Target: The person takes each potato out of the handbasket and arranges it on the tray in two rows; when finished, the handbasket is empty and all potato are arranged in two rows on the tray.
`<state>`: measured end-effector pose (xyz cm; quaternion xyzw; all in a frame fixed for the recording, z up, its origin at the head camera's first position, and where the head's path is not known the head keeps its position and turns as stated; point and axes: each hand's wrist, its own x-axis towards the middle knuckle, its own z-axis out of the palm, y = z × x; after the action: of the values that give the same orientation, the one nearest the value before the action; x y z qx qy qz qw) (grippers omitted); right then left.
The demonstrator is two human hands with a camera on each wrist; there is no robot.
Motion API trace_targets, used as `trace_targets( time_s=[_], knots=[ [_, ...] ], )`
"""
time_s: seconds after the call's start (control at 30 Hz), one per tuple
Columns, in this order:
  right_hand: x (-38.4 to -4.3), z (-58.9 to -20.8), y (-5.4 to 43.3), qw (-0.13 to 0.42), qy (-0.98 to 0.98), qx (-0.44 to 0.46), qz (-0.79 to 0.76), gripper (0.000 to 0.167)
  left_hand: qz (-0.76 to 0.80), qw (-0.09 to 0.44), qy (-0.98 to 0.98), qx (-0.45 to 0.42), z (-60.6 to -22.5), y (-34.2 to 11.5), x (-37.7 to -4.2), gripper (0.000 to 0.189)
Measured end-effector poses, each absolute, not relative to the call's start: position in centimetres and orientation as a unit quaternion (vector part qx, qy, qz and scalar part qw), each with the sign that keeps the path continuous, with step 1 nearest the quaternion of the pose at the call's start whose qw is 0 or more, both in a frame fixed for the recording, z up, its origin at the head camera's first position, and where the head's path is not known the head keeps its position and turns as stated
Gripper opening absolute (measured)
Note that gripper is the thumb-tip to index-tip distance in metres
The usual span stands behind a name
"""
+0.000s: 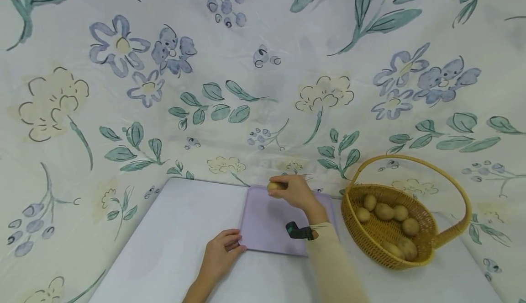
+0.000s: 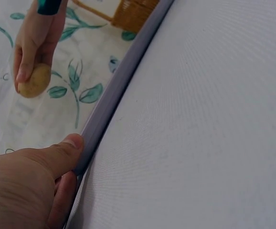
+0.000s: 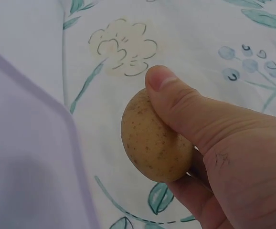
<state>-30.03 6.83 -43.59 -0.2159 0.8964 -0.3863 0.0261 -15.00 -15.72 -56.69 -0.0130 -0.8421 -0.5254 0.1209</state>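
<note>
My right hand [image 1: 297, 192] holds a potato [image 3: 153, 138] between thumb and fingers, above the far left part of a pale purple tray [image 1: 263, 230]. The potato is oval and light brown with small specks. At the tray's near left corner, my left hand [image 1: 222, 253] grips the edge. The left wrist view has its thumb [image 2: 73, 141] against the tray's rim [image 2: 110, 102] and a finger lower down at the corner. No potato shows on the tray's visible surface; the right forearm covers part of its right side.
A wicker basket [image 1: 361, 243] with a tall arched handle [image 1: 411, 159] stands right of the tray, with several potatoes [image 1: 385, 211] inside. The white table [image 1: 172, 230] extends left of the tray. A floral cloth [image 1: 230, 134] hangs right behind the table.
</note>
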Motion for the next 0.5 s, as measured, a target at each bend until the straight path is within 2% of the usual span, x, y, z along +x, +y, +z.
trace_targets(
  time_s=[0.5],
  knots=[
    [-30.5, -44.3, 4.9, 0.032, 0.893, -0.22, -0.391, 0.043, -0.52, 0.134, -0.843, -0.017, -56.5, -15.5, -14.9, 0.035]
  ],
)
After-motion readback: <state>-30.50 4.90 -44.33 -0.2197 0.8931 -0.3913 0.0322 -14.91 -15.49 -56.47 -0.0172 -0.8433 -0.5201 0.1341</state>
